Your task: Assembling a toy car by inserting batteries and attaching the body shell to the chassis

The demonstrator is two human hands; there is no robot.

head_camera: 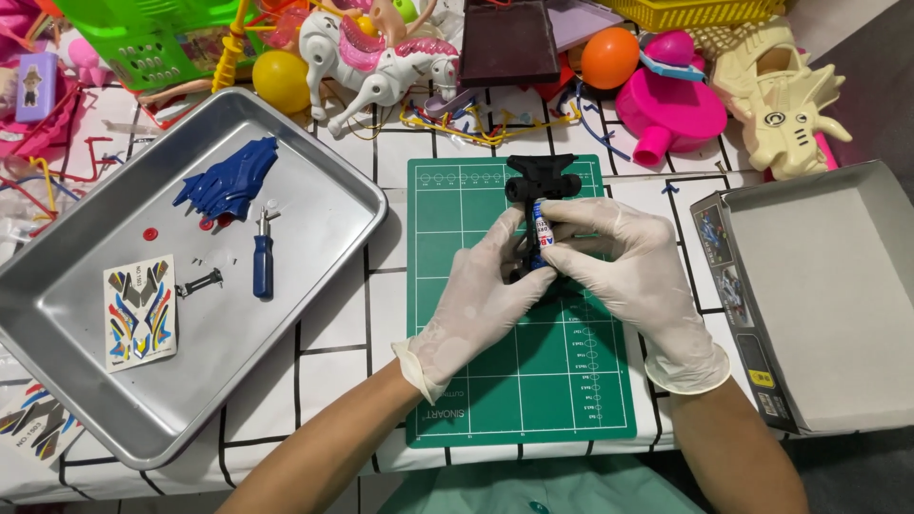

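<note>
Both my hands wear white gloves and meet over a green cutting mat (476, 238). My left hand (476, 300) steadies a black toy car chassis (541, 178) from the left side. My right hand (619, 257) pinches a small blue and white battery (543, 231) against the middle of the chassis. The rear half of the chassis is hidden under my fingers.
A metal tray (314, 286) at the left holds a blue car body shell (228, 181), a blue-handled screwdriver (263, 257), a sticker sheet (139, 309) and small parts. An open cardboard box (819, 295) lies at the right. Several plastic toys crowd the far edge of the table.
</note>
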